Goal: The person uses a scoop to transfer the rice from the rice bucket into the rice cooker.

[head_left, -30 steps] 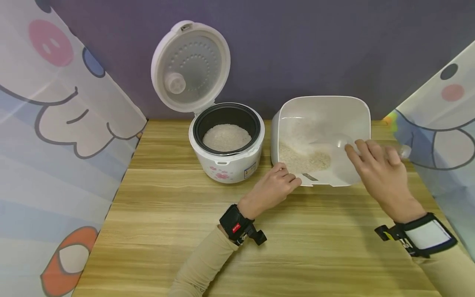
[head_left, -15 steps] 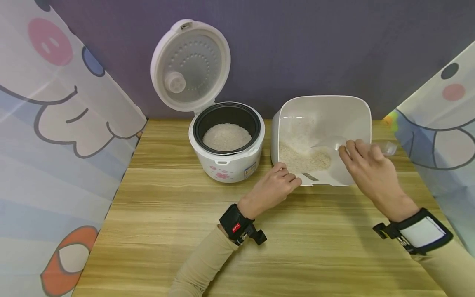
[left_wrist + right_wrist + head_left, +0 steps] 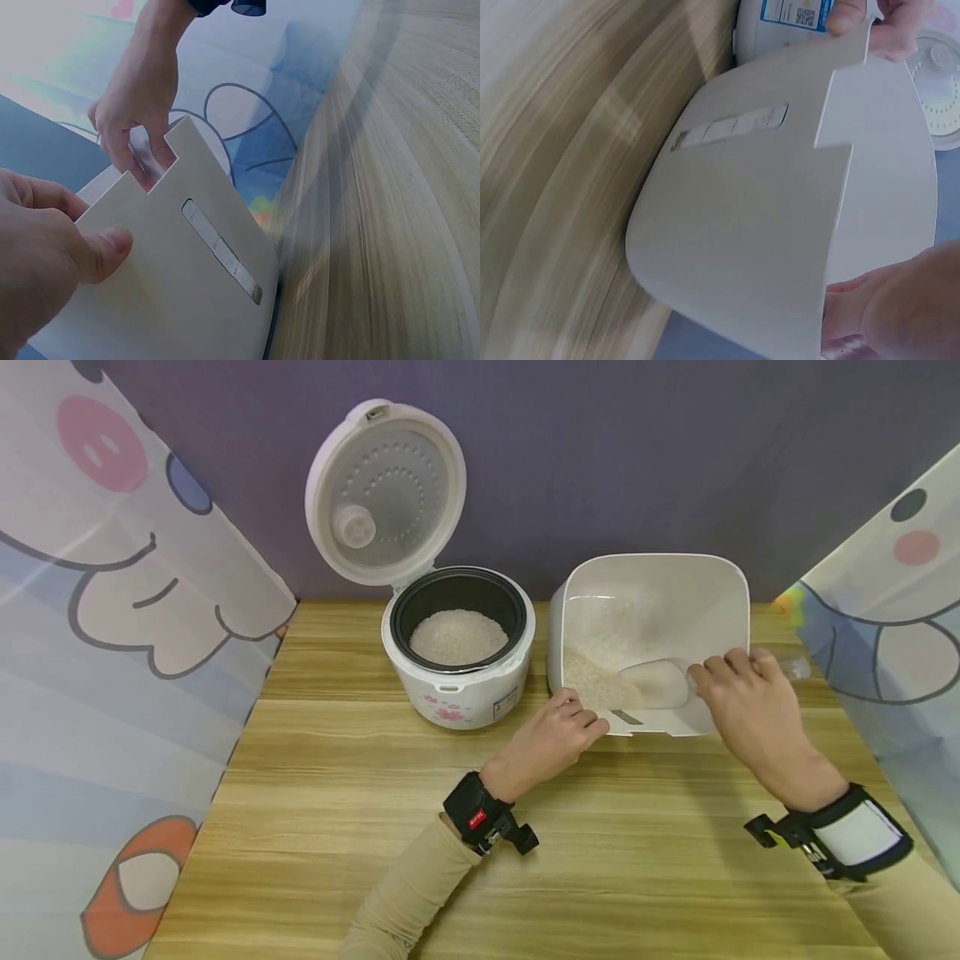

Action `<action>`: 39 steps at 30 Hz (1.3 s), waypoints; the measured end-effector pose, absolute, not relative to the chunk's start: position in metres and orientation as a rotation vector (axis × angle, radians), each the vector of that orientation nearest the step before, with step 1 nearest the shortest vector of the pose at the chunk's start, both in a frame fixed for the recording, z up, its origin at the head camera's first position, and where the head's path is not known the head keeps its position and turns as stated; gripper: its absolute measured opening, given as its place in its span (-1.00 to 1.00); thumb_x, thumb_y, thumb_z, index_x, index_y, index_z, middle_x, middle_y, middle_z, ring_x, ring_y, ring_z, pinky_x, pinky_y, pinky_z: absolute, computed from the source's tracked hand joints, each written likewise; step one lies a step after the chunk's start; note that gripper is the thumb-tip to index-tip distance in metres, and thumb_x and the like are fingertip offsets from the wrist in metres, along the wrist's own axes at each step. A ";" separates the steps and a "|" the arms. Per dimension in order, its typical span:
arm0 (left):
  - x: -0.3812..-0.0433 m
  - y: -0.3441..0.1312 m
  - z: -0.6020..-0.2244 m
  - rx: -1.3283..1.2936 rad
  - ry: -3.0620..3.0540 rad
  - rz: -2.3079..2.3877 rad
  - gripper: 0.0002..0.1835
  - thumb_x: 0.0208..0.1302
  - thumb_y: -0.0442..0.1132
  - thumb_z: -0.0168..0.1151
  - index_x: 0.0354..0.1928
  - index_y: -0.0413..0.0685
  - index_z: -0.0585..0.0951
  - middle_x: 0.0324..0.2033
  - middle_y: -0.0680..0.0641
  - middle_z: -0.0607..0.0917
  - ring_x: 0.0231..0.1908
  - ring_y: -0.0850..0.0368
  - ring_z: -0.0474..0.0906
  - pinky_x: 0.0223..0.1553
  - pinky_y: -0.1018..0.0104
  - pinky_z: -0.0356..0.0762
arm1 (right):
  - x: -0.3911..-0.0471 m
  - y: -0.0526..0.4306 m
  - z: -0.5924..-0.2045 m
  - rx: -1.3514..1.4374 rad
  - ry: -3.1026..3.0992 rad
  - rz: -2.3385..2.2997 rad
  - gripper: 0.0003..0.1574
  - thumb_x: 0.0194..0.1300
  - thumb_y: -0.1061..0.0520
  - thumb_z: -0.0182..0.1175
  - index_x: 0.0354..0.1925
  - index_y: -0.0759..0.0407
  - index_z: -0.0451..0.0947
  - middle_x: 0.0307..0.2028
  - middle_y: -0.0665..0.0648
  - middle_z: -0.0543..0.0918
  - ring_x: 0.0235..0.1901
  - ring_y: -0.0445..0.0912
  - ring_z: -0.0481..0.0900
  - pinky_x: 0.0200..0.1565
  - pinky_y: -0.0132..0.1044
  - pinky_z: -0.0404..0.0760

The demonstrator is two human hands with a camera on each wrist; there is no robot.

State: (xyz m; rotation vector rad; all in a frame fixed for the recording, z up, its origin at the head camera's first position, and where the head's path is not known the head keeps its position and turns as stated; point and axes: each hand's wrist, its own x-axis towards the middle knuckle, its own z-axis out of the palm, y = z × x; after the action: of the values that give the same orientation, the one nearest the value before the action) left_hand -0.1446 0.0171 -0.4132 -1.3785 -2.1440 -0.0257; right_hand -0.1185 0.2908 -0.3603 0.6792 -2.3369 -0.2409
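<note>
A white rice bin (image 3: 697, 597) stands on the table with rice (image 3: 592, 681) heaped at its left side. My left hand (image 3: 558, 731) grips the bin's front rim near the left corner; in the left wrist view its thumb (image 3: 109, 251) lies on the outer wall. Inside the bin, my right hand (image 3: 757, 718) holds a clear plastic scoop (image 3: 656, 683) by the handle, which sticks out past the knuckles. The scoop's front end meets the rice, and some rice appears to be in it. In the right wrist view the bin wall hides the scoop's blade.
Left of the bin stands a white rice cooker (image 3: 457, 693), its lid (image 3: 397, 497) raised. Rice (image 3: 459, 637) lies in its dark inner pot (image 3: 468, 585). The wooden table (image 3: 360, 802) meets a dark wall (image 3: 600, 460) behind and printed curtains (image 3: 112, 610) at the sides.
The right hand first moved left with the scoop. Its blade has since turned flatter and now reaches into the rice, with more of it showing. The left hand has stayed put.
</note>
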 end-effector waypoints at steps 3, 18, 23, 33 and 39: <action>-0.145 0.017 -0.413 -1.388 -2.147 -0.039 -0.88 0.41 -0.31 0.22 -0.16 0.09 0.68 -0.30 0.17 0.78 -0.29 0.27 0.67 0.17 0.30 0.37 | -0.120 0.292 -0.363 0.675 -2.373 -0.226 -0.72 0.10 0.25 0.38 -0.24 0.40 0.58 -0.33 0.39 0.67 -0.30 0.32 0.53 -0.15 0.12 0.41; -0.148 0.016 -0.416 -1.406 -2.155 -0.074 -0.88 0.39 -0.34 0.22 -0.19 0.07 0.65 -0.33 0.17 0.76 -0.28 0.24 0.64 0.19 0.31 0.36 | -0.131 0.283 -0.371 0.659 -2.449 -0.105 -0.61 0.05 0.20 0.49 -0.13 0.33 0.67 -0.25 0.33 0.76 -0.25 0.27 0.62 -0.13 0.12 0.39; -0.148 0.017 -0.416 -1.412 -2.159 -0.085 -0.87 0.37 -0.34 0.24 -0.17 0.09 0.66 -0.30 0.17 0.78 -0.25 0.22 0.66 0.22 0.31 0.36 | -0.135 0.278 -0.373 0.640 -2.480 -0.080 -0.59 0.06 0.17 0.51 -0.12 0.31 0.69 -0.24 0.32 0.77 -0.26 0.25 0.63 -0.11 0.11 0.37; -0.148 0.017 -0.415 -1.415 -2.154 -0.106 -0.89 0.40 -0.34 0.22 -0.20 0.06 0.64 -0.33 0.16 0.76 -0.26 0.21 0.65 0.21 0.31 0.35 | -0.137 0.271 -0.376 0.630 -2.477 -0.025 -0.64 0.10 0.15 0.49 -0.15 0.31 0.70 -0.26 0.33 0.78 -0.30 0.25 0.64 -0.12 0.13 0.33; -0.148 0.017 -0.414 -1.415 -2.151 -0.103 -0.89 0.39 -0.34 0.23 -0.19 0.07 0.64 -0.32 0.15 0.77 -0.26 0.20 0.65 0.20 0.31 0.36 | -0.139 0.269 -0.377 0.634 -2.459 -0.042 -0.63 0.11 0.11 0.48 -0.16 0.32 0.71 -0.30 0.31 0.78 -0.34 0.24 0.65 -0.15 0.11 0.34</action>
State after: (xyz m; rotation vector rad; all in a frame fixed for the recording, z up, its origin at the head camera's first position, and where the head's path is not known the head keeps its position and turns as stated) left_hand -0.1480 0.0169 -0.4141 -1.4153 -2.1510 -0.1030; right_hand -0.1386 0.2688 -0.3771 0.6341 -2.4588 -0.0422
